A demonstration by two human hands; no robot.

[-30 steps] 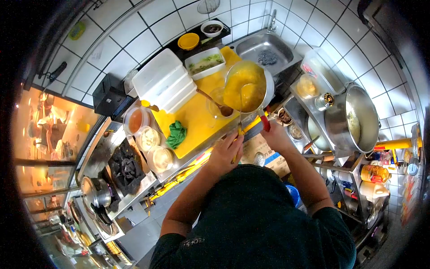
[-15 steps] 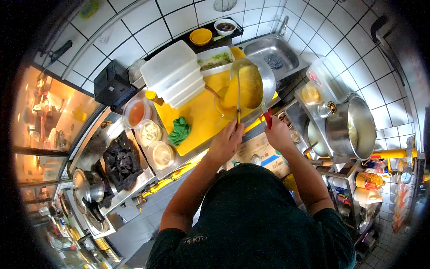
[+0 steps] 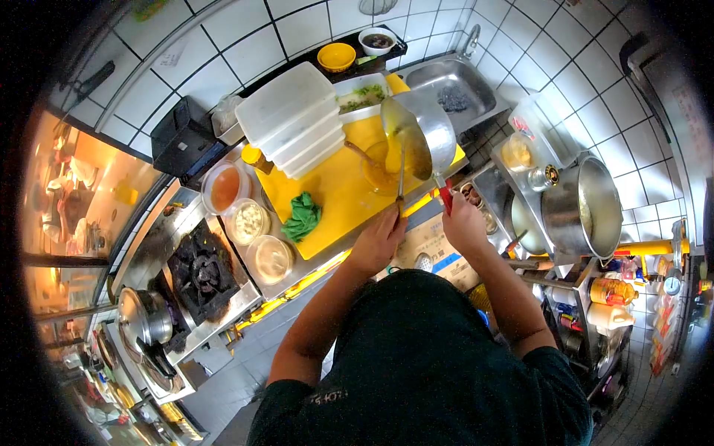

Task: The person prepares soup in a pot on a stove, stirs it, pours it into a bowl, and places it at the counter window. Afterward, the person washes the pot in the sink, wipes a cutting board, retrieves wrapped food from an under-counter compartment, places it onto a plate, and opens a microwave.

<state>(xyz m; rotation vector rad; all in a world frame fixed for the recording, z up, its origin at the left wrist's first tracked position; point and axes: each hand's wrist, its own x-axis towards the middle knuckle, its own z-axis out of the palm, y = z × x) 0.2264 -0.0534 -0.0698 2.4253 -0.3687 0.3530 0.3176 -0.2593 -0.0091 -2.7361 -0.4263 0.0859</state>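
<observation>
In my right hand [image 3: 466, 227] is the red handle of a metal pan [image 3: 437, 130], tipped on its side over the yellow cutting board [image 3: 335, 215]. A thin yellow film coats the pan's inside. My left hand [image 3: 378, 241] grips a long, thin-shafted utensil [image 3: 401, 178] that reaches into the pan; its working end is hard to make out against the yellow. Right below the pan's lip sits a clear bowl [image 3: 378, 178] with yellow contents, and a brown-handled tool [image 3: 358, 152] leans in it. A crumpled green cloth [image 3: 301, 216] lies on the board to the left.
White plastic containers [image 3: 290, 111] are stacked behind the bowl. Tubs of orange liquid [image 3: 225, 187] and pale food [image 3: 250, 222] line the left edge, beside a blackened burner [image 3: 204, 262]. A sink [image 3: 483, 93] and a large pot [image 3: 584, 212] are on the right.
The thick yellow layer in the pan has thinned, baring more metal. The utensil has shifted slightly with my left hand, while my right hand still holds the pan tilted.
</observation>
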